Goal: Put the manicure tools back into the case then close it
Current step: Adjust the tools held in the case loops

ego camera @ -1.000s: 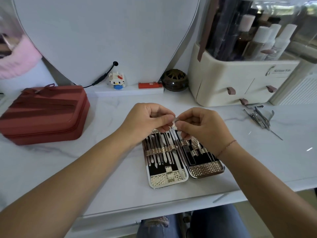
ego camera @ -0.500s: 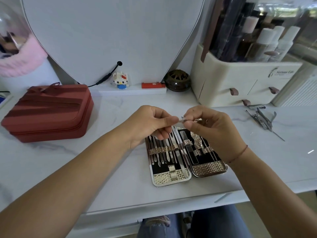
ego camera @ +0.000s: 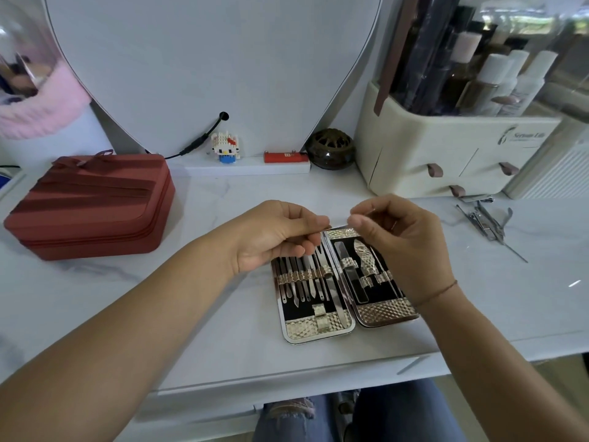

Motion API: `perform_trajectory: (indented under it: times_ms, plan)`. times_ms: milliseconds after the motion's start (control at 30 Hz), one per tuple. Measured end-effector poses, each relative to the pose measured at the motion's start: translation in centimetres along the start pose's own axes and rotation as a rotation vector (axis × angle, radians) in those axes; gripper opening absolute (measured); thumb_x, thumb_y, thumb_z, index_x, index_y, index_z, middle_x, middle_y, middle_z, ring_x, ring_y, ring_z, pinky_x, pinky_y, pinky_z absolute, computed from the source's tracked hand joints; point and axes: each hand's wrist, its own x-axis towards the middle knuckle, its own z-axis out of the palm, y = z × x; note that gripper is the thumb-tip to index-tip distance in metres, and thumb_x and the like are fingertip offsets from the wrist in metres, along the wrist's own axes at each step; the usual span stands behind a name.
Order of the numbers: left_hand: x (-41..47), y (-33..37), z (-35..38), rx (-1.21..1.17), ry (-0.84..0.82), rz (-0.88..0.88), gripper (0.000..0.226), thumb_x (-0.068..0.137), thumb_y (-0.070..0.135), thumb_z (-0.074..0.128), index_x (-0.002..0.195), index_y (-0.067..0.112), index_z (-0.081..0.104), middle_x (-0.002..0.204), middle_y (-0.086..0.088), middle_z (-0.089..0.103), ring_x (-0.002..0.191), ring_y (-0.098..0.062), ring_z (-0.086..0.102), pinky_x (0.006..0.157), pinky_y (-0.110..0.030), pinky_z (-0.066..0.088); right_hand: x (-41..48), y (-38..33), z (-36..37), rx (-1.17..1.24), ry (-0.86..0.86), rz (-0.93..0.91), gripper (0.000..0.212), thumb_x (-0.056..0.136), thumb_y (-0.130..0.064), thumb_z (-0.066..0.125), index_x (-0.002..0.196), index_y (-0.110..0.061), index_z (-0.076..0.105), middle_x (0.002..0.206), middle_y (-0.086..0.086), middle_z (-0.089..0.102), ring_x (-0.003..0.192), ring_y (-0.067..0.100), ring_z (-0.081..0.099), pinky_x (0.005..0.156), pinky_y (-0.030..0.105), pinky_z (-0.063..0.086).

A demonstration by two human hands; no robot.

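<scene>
An open manicure case (ego camera: pixel 320 334) lies flat on the white marble table, with several steel tools strapped into its left half and a few in its right half. Above the case's far edge, my left hand (ego camera: pixel 274 237) and my right hand (ego camera: pixel 395 237) pinch the two ends of a thin metal tool (ego camera: pixel 338 227) held level between them. Most of the tool is hidden by my fingers. A pile of loose steel tools (ego camera: pixel 487 221), including clippers and a thin pick, lies on the table to the right.
A red zipped case (ego camera: pixel 92 205) sits at the left. A cream organiser (ego camera: pixel 446 154) with bottles stands at the back right. A heart-shaped mirror (ego camera: pixel 210 59), a small toy figure (ego camera: pixel 224 147) and a dark round pot (ego camera: pixel 331 149) line the back.
Both hands have risen slightly above the case and drawn a little apart, with the thin tool stretched between their fingertips. The case and the loose tools have not moved.
</scene>
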Motion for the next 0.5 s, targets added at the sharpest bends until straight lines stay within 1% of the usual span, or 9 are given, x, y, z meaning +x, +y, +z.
perform_trajectory:
  times_ms: [67, 100, 200, 267, 333, 400, 500]
  plan:
    - [-0.1, 0.0, 0.0, 0.046, -0.025, 0.015, 0.009, 0.08, 0.013, 0.066, 0.074, 0.008, 0.063, 0.054, 0.0, 0.063, 0.044, -0.005, 0.056, 0.041, -0.011, 0.045, -0.5, 0.0, 0.2, -0.011, 0.098, 0.035, 0.003, 0.078, -0.02, 0.07, 0.078, -0.018, 0.068, 0.061, -0.014, 0.065, 0.053, 0.0, 0.053, 0.055, 0.012, 0.045]
    - [-0.1, 0.0, 0.0, 0.066, -0.032, 0.019, 0.008, 0.08, 0.012, 0.066, 0.074, 0.008, 0.063, 0.054, -0.001, 0.063, 0.044, -0.006, 0.056, 0.041, -0.012, 0.045, -0.7, 0.1, 0.3, -0.037, 0.108, 0.042, 0.003, 0.082, -0.02, 0.067, 0.079, -0.018, 0.068, 0.06, -0.011, 0.064, 0.051, 0.002, 0.053, 0.054, 0.015, 0.045]
    - [-0.1, 0.0, -0.1, 0.118, -0.056, 0.015, 0.01, 0.082, 0.01, 0.066, 0.072, 0.008, 0.063, 0.054, -0.001, 0.063, 0.043, -0.007, 0.056, 0.04, -0.012, 0.045, -1.6, 0.1, 0.2, -0.046, 0.074, 0.051, 0.008, 0.088, -0.015, 0.06, 0.084, -0.013, 0.067, 0.061, 0.001, 0.063, 0.049, 0.01, 0.054, 0.052, 0.021, 0.048]
    - [-0.3, 0.0, -0.2, 0.164, -0.097, 0.008, 0.01, 0.08, 0.013, 0.067, 0.072, 0.009, 0.063, 0.055, -0.002, 0.063, 0.043, -0.007, 0.056, 0.04, -0.013, 0.045, -2.0, -0.2, -0.1, -0.043, 0.043, 0.047, 0.007, 0.087, -0.013, 0.06, 0.084, -0.011, 0.066, 0.062, 0.002, 0.064, 0.048, 0.012, 0.056, 0.051, 0.02, 0.048]
    - [-0.5, 0.1, -0.3, 0.215, -0.124, 0.029, 0.014, 0.074, 0.021, 0.068, 0.073, 0.008, 0.064, 0.056, -0.002, 0.063, 0.044, -0.009, 0.057, 0.042, -0.015, 0.045, -2.5, -0.5, -0.6, -0.065, 0.002, 0.038, 0.006, 0.086, -0.01, 0.06, 0.084, -0.012, 0.066, 0.062, 0.002, 0.065, 0.047, 0.013, 0.058, 0.05, 0.019, 0.049]
    - [-0.4, 0.1, -0.4, 0.252, -0.056, 0.1, 0.021, 0.074, 0.028, 0.068, 0.077, 0.007, 0.065, 0.059, -0.003, 0.064, 0.047, -0.012, 0.059, 0.045, -0.017, 0.048, -3.2, -0.5, -1.2, -0.099, -0.049, 0.045, 0.009, 0.085, -0.008, 0.061, 0.084, -0.015, 0.067, 0.064, 0.005, 0.066, 0.049, 0.015, 0.061, 0.051, 0.02, 0.05]
    - [0.4, -0.2, -1.1, 0.287, 0.182, 0.247, 0.018, 0.081, 0.027, 0.069, 0.079, 0.01, 0.064, 0.067, -0.005, 0.067, 0.058, -0.016, 0.063, 0.056, -0.024, 0.056, -4.5, -0.2, -1.9, -0.17, -0.134, 0.087, 0.013, 0.083, -0.008, 0.063, 0.083, -0.02, 0.068, 0.062, 0.011, 0.068, 0.052, 0.022, 0.063, 0.055, 0.023, 0.053]
